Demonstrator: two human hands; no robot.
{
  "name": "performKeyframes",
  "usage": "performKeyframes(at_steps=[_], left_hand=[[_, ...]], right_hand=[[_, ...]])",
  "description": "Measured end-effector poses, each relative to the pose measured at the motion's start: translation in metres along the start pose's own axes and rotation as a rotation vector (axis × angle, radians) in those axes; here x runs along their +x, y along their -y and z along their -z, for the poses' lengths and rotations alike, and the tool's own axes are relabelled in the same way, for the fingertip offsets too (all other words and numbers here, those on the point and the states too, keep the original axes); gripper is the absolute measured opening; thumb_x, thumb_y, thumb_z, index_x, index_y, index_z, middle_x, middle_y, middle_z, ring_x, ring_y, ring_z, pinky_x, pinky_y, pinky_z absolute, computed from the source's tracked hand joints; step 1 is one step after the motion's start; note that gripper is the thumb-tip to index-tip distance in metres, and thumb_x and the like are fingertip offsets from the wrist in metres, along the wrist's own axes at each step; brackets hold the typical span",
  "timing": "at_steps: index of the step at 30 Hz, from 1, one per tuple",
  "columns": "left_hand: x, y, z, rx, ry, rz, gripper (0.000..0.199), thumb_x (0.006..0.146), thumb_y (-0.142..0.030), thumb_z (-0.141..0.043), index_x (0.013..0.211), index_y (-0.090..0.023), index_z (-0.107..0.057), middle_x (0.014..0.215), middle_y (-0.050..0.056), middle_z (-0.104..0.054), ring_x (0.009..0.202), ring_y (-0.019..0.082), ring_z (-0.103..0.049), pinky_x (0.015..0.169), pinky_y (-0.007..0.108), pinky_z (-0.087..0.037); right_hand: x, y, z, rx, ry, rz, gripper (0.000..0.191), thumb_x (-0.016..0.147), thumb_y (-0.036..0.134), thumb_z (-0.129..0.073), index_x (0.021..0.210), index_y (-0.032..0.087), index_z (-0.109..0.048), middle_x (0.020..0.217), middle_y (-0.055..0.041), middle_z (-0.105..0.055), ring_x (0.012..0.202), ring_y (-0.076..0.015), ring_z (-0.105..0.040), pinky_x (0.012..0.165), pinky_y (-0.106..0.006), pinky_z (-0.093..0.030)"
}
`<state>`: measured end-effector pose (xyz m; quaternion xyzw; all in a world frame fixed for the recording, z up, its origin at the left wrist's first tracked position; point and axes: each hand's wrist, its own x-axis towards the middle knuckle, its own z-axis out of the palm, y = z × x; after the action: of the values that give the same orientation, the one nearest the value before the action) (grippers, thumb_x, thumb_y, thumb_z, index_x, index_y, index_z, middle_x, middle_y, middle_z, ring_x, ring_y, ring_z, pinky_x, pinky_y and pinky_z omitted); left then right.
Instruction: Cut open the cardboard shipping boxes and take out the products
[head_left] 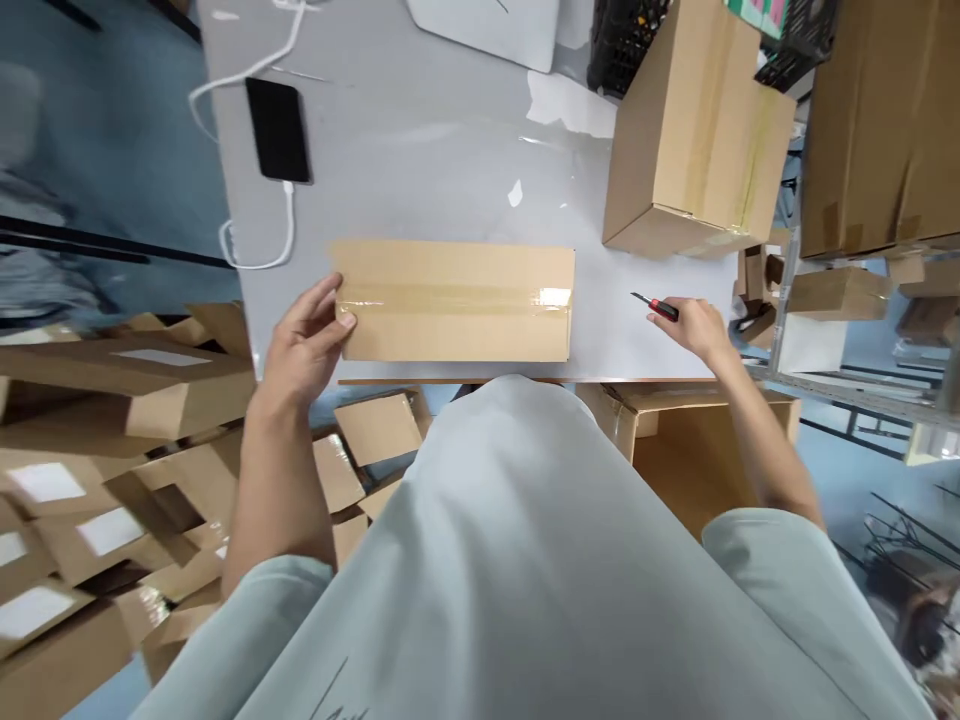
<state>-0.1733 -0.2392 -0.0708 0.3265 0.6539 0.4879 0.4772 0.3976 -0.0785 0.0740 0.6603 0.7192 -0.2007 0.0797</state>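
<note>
A long, flat cardboard box (457, 335) lies on the table in front of me, with clear brown tape running lengthwise along its top. My left hand (304, 340) grips the left end of this box, thumb and fingers at its edge. To the right of the box, my right hand (696, 325) is closed around a red and black utility knife (664, 309). Its blade points left, apart from the box. Part of the knife's handle is hidden inside my fingers.
The grey table (420, 190) carries a black phone (277, 130) with a white cable and a large taped carton (697, 140). Many cardboard boxes (172, 400) are piled on the left below the table. An open carton (690, 460) stands below right, beside a shelf (862, 385).
</note>
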Motion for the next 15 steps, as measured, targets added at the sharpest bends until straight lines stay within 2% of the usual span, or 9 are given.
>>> performKeyframes(at_steps=[1,3,6,8,9,11,13,15], left_hand=[[0.001,0.000,0.005,0.003,-0.042,0.002,0.100,0.052,-0.085,-0.105,0.140,-0.050,-0.076,0.146,-0.010,-0.082,0.152,0.039,-0.067,0.138,0.075,-0.043],[0.003,0.000,0.015,0.008,-0.108,-0.016,0.105,0.050,-0.085,-0.106,0.139,-0.041,-0.075,0.149,-0.006,-0.081,0.151,0.039,-0.067,0.140,0.076,-0.039],[0.007,0.001,0.029,0.033,-0.177,-0.034,0.114,0.044,-0.092,-0.103,0.136,-0.033,-0.069,0.144,-0.004,-0.083,0.145,0.036,-0.070,0.138,0.077,-0.042],[0.008,0.000,0.038,0.065,-0.203,-0.024,0.117,0.044,-0.095,-0.101,0.134,-0.029,-0.068,0.136,-0.003,-0.083,0.143,0.034,-0.070,0.139,0.074,-0.043],[0.007,-0.001,0.041,0.089,-0.202,-0.017,0.117,0.047,-0.096,-0.100,0.135,-0.026,-0.067,0.134,-0.002,-0.083,0.142,0.033,-0.069,0.139,0.072,-0.042],[0.007,0.000,0.045,0.140,-0.177,-0.004,0.115,0.055,-0.092,-0.100,0.140,-0.022,-0.067,0.133,0.002,-0.082,0.142,0.032,-0.067,0.139,0.068,-0.044],[0.009,0.003,0.040,0.172,-0.125,0.024,0.109,0.063,-0.082,-0.101,0.146,-0.019,-0.066,0.138,0.007,-0.080,0.139,0.032,-0.069,0.134,0.063,-0.049],[0.014,0.010,0.020,0.173,-0.062,0.069,0.102,0.071,-0.065,-0.101,0.152,-0.016,-0.063,0.145,0.015,-0.078,0.134,0.032,-0.072,0.127,0.058,-0.055]], right_hand=[[0.005,-0.001,-0.022,0.239,-0.002,-0.056,0.029,0.097,0.047,-0.090,0.089,0.021,-0.081,0.075,-0.0041,-0.076,0.075,-0.0227,-0.071,0.073,-0.032,-0.046],[0.014,0.014,-0.074,0.700,0.027,-0.204,0.042,0.092,0.057,-0.092,0.083,0.020,-0.075,0.068,0.0003,-0.070,0.061,-0.0159,-0.063,0.062,-0.028,-0.044],[0.014,0.065,-0.141,0.969,0.071,-0.280,0.060,0.089,0.078,-0.083,0.091,0.019,-0.073,0.073,0.0005,-0.072,0.054,-0.0119,-0.057,0.052,-0.025,-0.042],[0.009,0.096,-0.166,1.137,0.079,-0.300,0.066,0.084,0.083,-0.083,0.096,0.019,-0.074,0.075,0.0012,-0.073,0.056,-0.0111,-0.059,0.051,-0.024,-0.044],[0.005,0.107,-0.171,1.229,0.075,-0.312,0.066,0.079,0.082,-0.087,0.096,0.019,-0.074,0.074,0.0025,-0.072,0.057,-0.0111,-0.060,0.053,-0.024,-0.046],[-0.002,0.115,-0.168,1.348,0.031,-0.322,0.066,0.068,0.076,-0.095,0.096,0.019,-0.076,0.069,0.0052,-0.068,0.058,-0.0113,-0.061,0.055,-0.023,-0.048],[-0.009,0.109,-0.151,1.329,-0.062,-0.303,0.063,0.065,0.070,-0.098,0.095,0.018,-0.078,0.065,0.0058,-0.066,0.058,-0.0115,-0.060,0.056,-0.024,-0.048],[-0.017,0.093,-0.124,1.244,-0.180,-0.280,0.060,0.066,0.068,-0.097,0.094,0.017,-0.080,0.064,0.0049,-0.066,0.056,-0.0120,-0.060,0.056,-0.025,-0.049]])
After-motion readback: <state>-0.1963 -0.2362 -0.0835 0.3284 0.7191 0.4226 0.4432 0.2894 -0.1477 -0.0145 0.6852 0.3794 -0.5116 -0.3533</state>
